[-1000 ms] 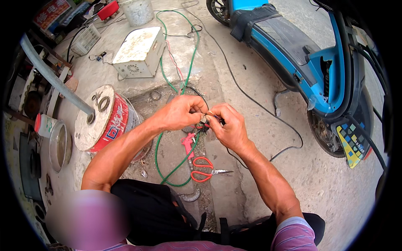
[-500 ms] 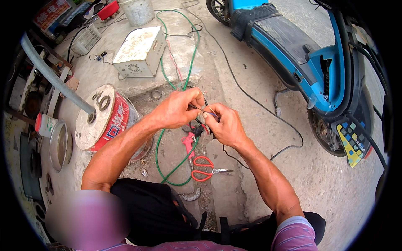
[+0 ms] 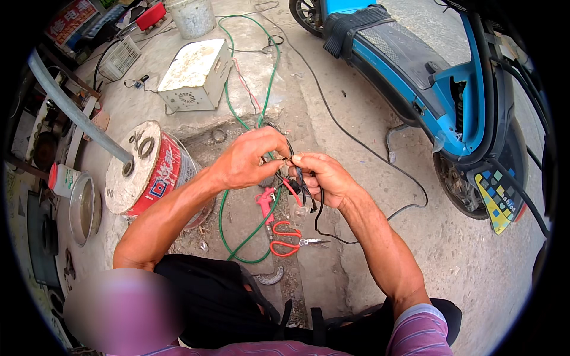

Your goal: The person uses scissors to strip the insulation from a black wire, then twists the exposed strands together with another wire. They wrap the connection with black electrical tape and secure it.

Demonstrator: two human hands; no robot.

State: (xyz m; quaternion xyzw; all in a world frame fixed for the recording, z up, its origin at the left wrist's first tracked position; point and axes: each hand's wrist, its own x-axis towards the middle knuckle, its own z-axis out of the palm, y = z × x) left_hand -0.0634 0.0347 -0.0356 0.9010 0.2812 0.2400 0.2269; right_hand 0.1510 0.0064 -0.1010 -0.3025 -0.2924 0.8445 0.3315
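Note:
My left hand (image 3: 252,155) and my right hand (image 3: 323,176) meet in front of me, fingertips almost touching, each pinching thin wires. A bundle of dark wires (image 3: 304,185) hangs from my right hand's fingers, with a black cable running off to the right. A short red wire (image 3: 292,191) and a clear plastic piece (image 3: 301,212) dangle under the hands. Below them on the ground lie a pink-handled tool (image 3: 265,203), whose kind I cannot make out, and scissors (image 3: 287,238) with red handles, blades pointing right. The exact wire ends are hidden by my fingers.
A green hose-like cord (image 3: 224,222) loops over the ground. To the left stand a red and white drum (image 3: 168,172) with a grey pipe (image 3: 83,113) and a white metal box (image 3: 196,77). A blue electric scooter (image 3: 409,83) is parked at the right.
My right hand has turned, its fingers more spread, and the wires hang lower and more visibly beneath it. The left hand has shifted slightly down, still pinching.

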